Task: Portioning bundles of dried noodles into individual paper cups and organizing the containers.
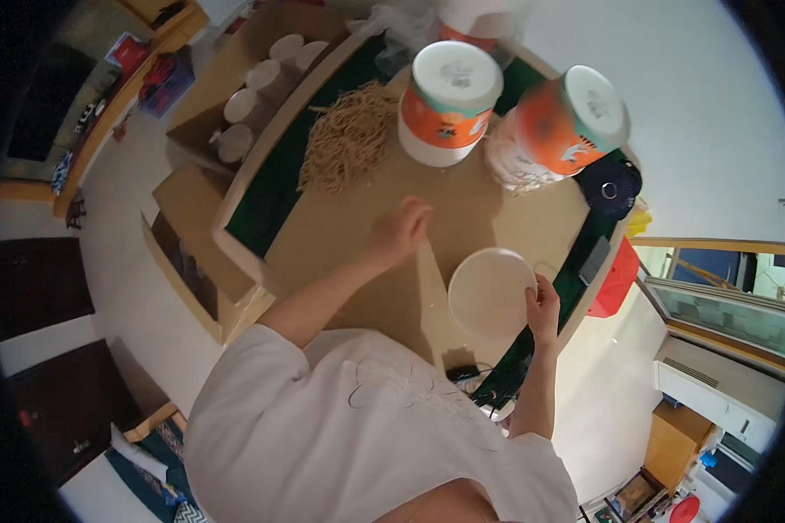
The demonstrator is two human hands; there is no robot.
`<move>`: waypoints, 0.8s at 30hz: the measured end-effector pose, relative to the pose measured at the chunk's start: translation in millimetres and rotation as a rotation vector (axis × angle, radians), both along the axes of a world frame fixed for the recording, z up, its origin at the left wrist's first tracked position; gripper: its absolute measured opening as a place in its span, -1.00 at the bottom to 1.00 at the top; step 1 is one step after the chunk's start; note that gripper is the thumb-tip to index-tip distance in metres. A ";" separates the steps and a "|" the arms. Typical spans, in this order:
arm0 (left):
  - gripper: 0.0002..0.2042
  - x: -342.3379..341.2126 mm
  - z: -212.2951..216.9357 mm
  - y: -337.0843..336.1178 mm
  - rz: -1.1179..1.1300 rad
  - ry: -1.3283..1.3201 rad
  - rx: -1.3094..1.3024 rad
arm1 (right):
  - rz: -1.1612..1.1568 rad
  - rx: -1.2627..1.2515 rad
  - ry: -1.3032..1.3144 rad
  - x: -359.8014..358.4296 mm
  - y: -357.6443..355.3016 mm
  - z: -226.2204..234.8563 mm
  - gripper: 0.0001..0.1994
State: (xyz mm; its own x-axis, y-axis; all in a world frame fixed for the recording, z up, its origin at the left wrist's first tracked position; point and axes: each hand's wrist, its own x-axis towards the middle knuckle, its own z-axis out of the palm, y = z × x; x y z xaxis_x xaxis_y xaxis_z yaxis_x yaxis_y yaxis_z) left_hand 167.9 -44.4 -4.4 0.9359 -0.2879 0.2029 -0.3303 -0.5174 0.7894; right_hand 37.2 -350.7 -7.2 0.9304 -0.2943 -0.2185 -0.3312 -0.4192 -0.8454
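Note:
My right hand (543, 309) grips the rim of a round white lid or shallow tub (488, 292) over the right part of the table; its depth is hard to judge. Above the middle of the table is my left hand (403, 234), its fingers curled together and slightly blurred. Whether anything small is inside them is hidden. Beyond it stands a white tub with an orange band (445, 113), pale lid on top. A similar tub (567, 122), its band partly blurred, is to its right. A heap of tan paper shreds (349, 135) lies at the far left.
A third tub (480, 17) and a clear plastic bag (401, 35) are at the far edge. Left of the table, a cardboard box (202, 118) holds several white tubs, with another open carton (205, 253) nearer. A dark round object (610, 187) sits at the right edge.

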 end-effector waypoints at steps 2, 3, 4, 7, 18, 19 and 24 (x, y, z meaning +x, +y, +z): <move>-0.82 -16.5 -67.3 52.1 0.092 0.172 0.041 | 0.016 -0.034 0.050 -2.3 28.9 12.8 -0.71; -0.82 -22.1 -68.5 68.6 0.090 0.180 0.049 | -0.041 0.037 0.040 -4.6 43.4 15.4 -0.71; -0.84 -26.9 -69.6 82.5 0.136 0.216 0.022 | -0.099 0.105 0.028 -6.3 55.7 15.9 -0.71; -0.86 -21.4 -63.1 98.3 0.192 0.234 0.096 | -0.127 0.090 -0.009 -12.2 80.8 -9.1 -0.70; -0.80 69.4 -23.1 89.8 0.530 0.251 0.290 | -0.235 -0.102 -0.118 -41.9 93.5 20.4 -0.71; -0.80 74.0 -23.0 84.6 0.521 0.248 0.291 | -0.245 -0.101 -0.120 -47.2 91.1 20.3 -0.71; -0.82 121.8 -49.4 72.5 0.200 -0.269 0.673 | -0.208 -0.041 -0.132 -66.5 88.1 16.9 -0.72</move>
